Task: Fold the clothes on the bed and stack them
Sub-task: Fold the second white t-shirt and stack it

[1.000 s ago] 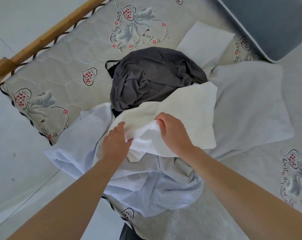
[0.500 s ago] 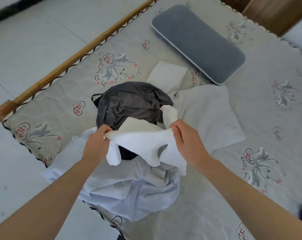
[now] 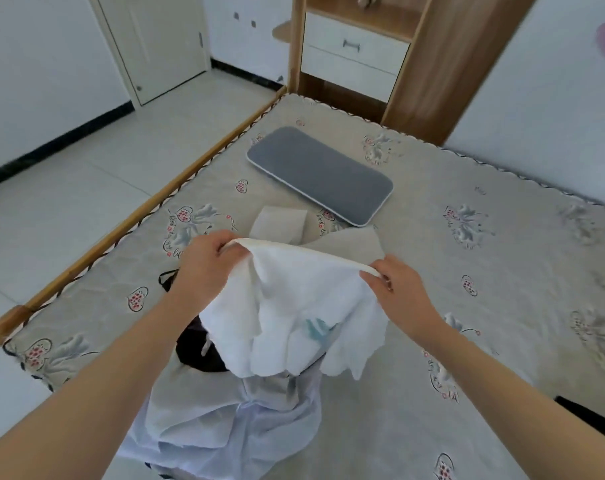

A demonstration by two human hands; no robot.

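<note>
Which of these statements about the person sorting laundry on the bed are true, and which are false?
1. Both hands hold the white garment up by its top edge. True: the left hand and right hand each pinch an end of it.
2. The grey pillow lies on top of the clothes pile. False: it lies flat on the mattress, beyond the pile.
3. A dark garment lies under the raised white one. True.
4. The white garment is already folded and stacked. False: it hangs loose and crumpled.
5. The nightstand drawers stand open. False: they are closed.
</note>
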